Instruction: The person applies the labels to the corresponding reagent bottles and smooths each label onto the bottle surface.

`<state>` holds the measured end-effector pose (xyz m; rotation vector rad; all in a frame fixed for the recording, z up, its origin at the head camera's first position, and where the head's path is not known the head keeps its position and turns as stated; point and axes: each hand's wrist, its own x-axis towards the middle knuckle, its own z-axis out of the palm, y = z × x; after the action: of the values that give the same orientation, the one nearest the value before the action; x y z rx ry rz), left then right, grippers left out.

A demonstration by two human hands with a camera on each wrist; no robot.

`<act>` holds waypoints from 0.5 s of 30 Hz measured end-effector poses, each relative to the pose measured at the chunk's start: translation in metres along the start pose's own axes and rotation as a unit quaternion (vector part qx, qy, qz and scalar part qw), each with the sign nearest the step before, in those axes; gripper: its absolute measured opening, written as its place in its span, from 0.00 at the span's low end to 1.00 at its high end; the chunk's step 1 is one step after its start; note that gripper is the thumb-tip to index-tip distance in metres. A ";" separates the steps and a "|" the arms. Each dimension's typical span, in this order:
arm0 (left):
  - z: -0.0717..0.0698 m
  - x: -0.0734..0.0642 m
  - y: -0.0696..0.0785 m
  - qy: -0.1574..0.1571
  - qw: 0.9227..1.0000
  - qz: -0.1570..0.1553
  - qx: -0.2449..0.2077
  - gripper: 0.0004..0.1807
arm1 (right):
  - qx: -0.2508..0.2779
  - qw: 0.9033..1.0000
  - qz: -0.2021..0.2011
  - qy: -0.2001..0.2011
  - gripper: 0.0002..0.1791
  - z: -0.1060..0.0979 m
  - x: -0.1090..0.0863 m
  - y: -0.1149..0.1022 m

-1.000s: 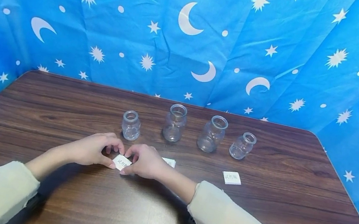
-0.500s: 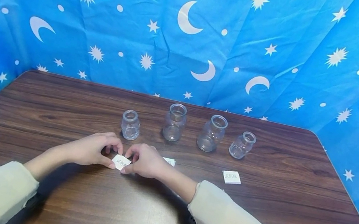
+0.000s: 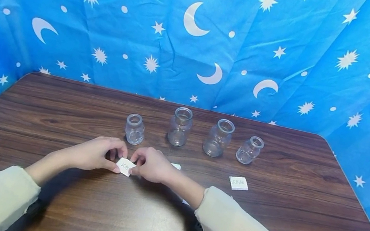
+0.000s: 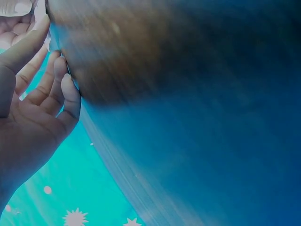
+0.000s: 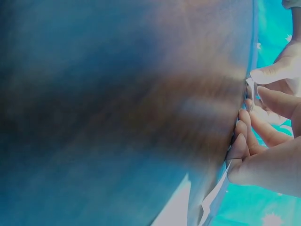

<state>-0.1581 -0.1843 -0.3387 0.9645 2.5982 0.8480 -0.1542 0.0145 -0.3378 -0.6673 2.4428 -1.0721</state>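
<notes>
A small white paper label point(image 3: 124, 165) with handwritten characters lies between the hands in the head view, tilted a little. My left hand point(image 3: 99, 154) pinches its left side, thumb at the lower left and index finger by the top corner. From the other side my right hand point(image 3: 153, 165) pinches the right edge, its thumb over the end of the writing. In the right wrist view the label point(image 5: 251, 92) shows as a thin bent strip between the left thumb point(image 5: 263, 75) and the right hand's fingers point(image 5: 275, 100). Just beyond the hands stands a small glass jar point(image 3: 135, 129).
Two larger glass jars point(image 3: 180, 127) and another small jar point(image 3: 250, 150) stand along the back. A second label point(image 3: 238, 183) lies at the right. More white paper point(image 3: 176, 166) shows beside the right wrist, partly hidden, and another piece point(image 3: 186, 202) under the forearm.
My right hand has shifted slightly right and away, its thumb moving from the label's lower corner up to its right edge. The left hand stays nearly still; the jars have not moved.
</notes>
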 end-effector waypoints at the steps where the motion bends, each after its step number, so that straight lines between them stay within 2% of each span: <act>1: 0.000 0.000 0.000 -0.001 1.000 -0.002 -0.004 0.14 | 0.004 1.000 0.000 0.001 0.08 0.000 0.000 0.000; 6: 0.000 0.002 0.001 -0.001 1.000 -0.003 -0.018 0.14 | 0.031 1.000 -0.003 0.000 0.06 -0.003 -0.001 -0.001; 11: 0.000 0.001 0.007 0.016 1.000 -0.009 -0.015 0.14 | 0.047 0.999 -0.014 0.000 0.06 -0.005 -0.003 -0.001; 15: 0.000 -0.001 0.011 0.027 0.999 -0.006 -0.033 0.14 | 0.069 0.997 -0.025 -0.002 0.06 -0.007 -0.003 -0.001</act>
<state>-0.1516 -0.1783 -0.3316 0.9189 2.5992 0.9633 -0.1552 0.0194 -0.3327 -0.6882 2.3340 -1.2447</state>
